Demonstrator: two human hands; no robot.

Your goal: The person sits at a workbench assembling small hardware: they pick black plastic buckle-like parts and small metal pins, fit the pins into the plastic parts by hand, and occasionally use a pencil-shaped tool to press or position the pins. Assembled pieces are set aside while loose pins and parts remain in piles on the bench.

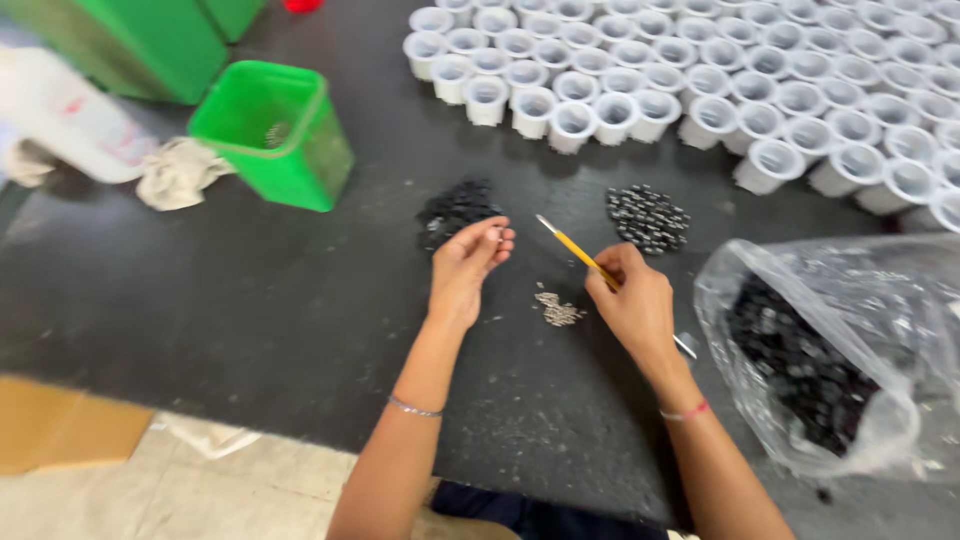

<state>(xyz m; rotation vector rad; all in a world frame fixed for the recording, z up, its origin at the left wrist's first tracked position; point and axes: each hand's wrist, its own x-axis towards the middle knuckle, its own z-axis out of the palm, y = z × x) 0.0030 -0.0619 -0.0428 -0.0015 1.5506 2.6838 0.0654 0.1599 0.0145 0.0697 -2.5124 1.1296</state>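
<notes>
Head view. Left hand [468,262] held palm-up just above the dark worktop [250,300], fingers curled in, pinching something small at the fingertips [497,236]; too small to tell what. Right hand [632,300] closed around a yellow-handled brush [578,252]. Brush's long axis runs diagonally: pale tip up and to the left, near the left fingertips but apart from them; the other end pokes out below the right wrist.

Heap of small black parts [455,207] lies just beyond the left hand, nearer it than the right. Second heap of dark ringed parts [648,217] sits just beyond the right hand. Small scatter of silvery bits [556,310] lies between the two hands, closer to the right.
</notes>
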